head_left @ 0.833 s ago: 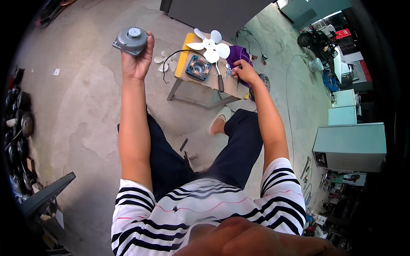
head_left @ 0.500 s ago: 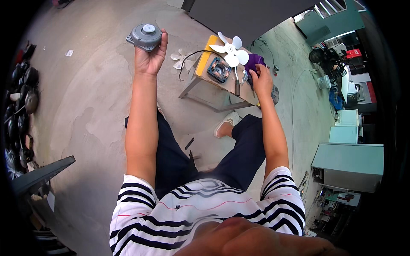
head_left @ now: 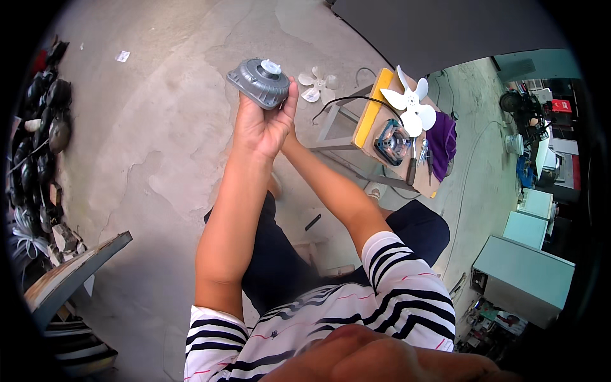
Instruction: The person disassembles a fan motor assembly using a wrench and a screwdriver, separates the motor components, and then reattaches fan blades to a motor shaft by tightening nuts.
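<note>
My left hand (head_left: 258, 127) holds a grey metal round motor housing (head_left: 254, 86) with a white plastic hub (head_left: 270, 67) on top. My right hand (head_left: 287, 135) reaches up just behind the left one; its fingers are hidden there, so whether it touches the housing cannot be seen. To the right, on a small table (head_left: 372, 95) with a yellow edge, lie a white five-blade fan (head_left: 412, 115), an open blue-rimmed motor part (head_left: 391, 143), a screwdriver (head_left: 412, 170), small tools (head_left: 429, 162) and a purple cloth (head_left: 442, 140). A black cable crosses the table's left side.
A second white fan blade (head_left: 318, 84) lies on the floor (head_left: 146, 159) left of the table. Dark bundled objects (head_left: 48, 121) line the far left, near a grey panel (head_left: 86, 264). A dark cabinet (head_left: 439, 28) stands behind the table; pale cabinets (head_left: 522, 270) line the right.
My left hand has moved right and slightly down with the housing. My right hand has left the table's tools and crossed leftward behind it. The view has turned, shifting the table rightward.
</note>
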